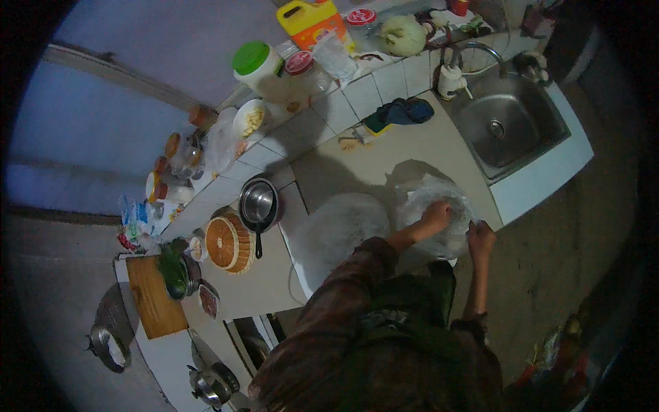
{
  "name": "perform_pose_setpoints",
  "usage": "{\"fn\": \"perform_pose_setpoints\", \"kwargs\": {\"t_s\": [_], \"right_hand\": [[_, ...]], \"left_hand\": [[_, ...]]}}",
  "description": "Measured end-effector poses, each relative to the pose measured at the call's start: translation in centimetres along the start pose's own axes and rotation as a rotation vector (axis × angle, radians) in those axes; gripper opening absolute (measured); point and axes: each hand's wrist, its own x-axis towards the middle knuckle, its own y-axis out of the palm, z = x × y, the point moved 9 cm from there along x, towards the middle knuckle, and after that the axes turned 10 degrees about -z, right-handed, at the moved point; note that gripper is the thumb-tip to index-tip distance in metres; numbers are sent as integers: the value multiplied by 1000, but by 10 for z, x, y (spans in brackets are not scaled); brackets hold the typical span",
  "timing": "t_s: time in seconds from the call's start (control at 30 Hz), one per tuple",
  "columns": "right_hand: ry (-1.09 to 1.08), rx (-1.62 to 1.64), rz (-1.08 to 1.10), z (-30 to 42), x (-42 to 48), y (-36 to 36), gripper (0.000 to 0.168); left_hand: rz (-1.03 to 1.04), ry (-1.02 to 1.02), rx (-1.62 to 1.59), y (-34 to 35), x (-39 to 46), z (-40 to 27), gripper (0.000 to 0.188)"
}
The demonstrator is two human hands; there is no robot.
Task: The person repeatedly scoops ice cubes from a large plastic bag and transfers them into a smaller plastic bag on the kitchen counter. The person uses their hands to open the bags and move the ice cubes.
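Note:
A crinkled clear plastic bag [412,201] lies at the front edge of the counter before me. My left hand [436,217] is over the middle of the bag, its fingers curled together on the film. At the bag's right edge, my right hand [481,236] pinches the plastic. Pale contents show dimly through the film, but I cannot tell what they are. Left of the bag is a large, round, hazy whitish shape [352,221], partly behind my left sleeve; its kind is unclear.
A steel sink [520,129] is to the right. Along the back wall are a dark cloth [406,110] and a ledge of jars and a yellow jug [311,23]. On the left are a saucepan [257,203], a wicker basket [226,242] and a wooden cutting board [154,298].

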Motion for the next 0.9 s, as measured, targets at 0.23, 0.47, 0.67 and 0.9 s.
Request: {"fn": "perform_pose_setpoints", "kwargs": {"t_s": [0.23, 0.47, 0.67, 0.9], "right_hand": [[170, 389, -13, -15, -7, 2, 21], [279, 58, 15, -5, -8, -8, 42], [278, 190, -63, 1, -26, -32, 55], [387, 320, -76, -10, -53, -49, 49]], "left_hand": [[358, -831, -1796, 18, -38, 4, 19], [673, -642, -1959, -27, -43, -45, 36], [686, -648, -1990, -49, -51, -70, 52], [724, -530, -1931, -61, -52, -75, 61]]}}
